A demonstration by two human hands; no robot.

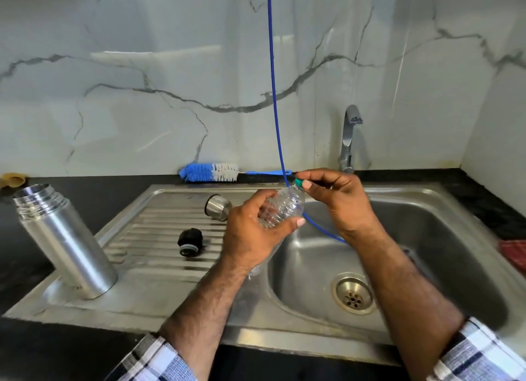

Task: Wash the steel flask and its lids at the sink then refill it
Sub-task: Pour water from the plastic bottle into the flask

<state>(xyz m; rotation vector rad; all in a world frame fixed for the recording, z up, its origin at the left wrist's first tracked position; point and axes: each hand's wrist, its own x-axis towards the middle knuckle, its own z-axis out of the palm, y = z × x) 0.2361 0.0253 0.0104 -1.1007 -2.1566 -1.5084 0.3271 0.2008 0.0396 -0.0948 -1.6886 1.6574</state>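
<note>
A steel sink sits in a black counter under a marble wall. One open steel flask stands on the drainboard's left, brushed and unlabelled; two lids lie there, a steel cup and black stopper. The left hand grips one clear bottle; the right hand pinches its green cap. No writing is legible
</note>
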